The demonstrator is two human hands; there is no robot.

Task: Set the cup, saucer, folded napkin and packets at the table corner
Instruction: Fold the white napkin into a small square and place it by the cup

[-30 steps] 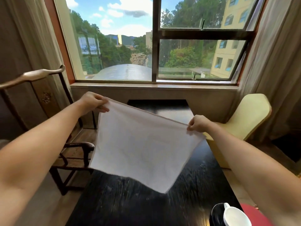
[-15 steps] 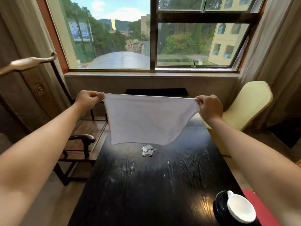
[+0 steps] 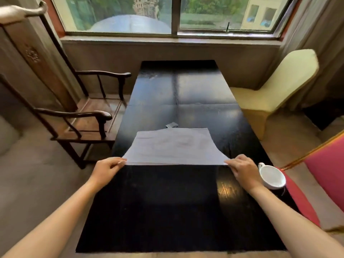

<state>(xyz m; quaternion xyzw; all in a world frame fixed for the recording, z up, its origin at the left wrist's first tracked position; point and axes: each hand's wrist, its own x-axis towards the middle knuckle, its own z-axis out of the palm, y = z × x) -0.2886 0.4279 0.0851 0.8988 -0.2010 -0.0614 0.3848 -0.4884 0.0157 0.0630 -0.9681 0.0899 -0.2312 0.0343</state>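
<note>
Matt cloth napkin (image 3: 175, 146), glossy wooden table (image 3: 178, 211)

A dark wooden armchair (image 3: 89, 110) stands left, a cream-covered chair (image 3: 275, 90) far right, 1 red chair (image 3: 327, 175) (gold-trimmed) near right; window (image 3: 175, 13) beyond.

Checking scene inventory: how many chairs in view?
3. Dark wooden armchair left of the table; cream-covered chair at its far right; red chair near right, partly cut off by the frame.

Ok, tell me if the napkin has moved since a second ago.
Yes. The napkin has come down from the air, where it hung in front of the window, onto the table, both hands pinching its near corners.
</note>
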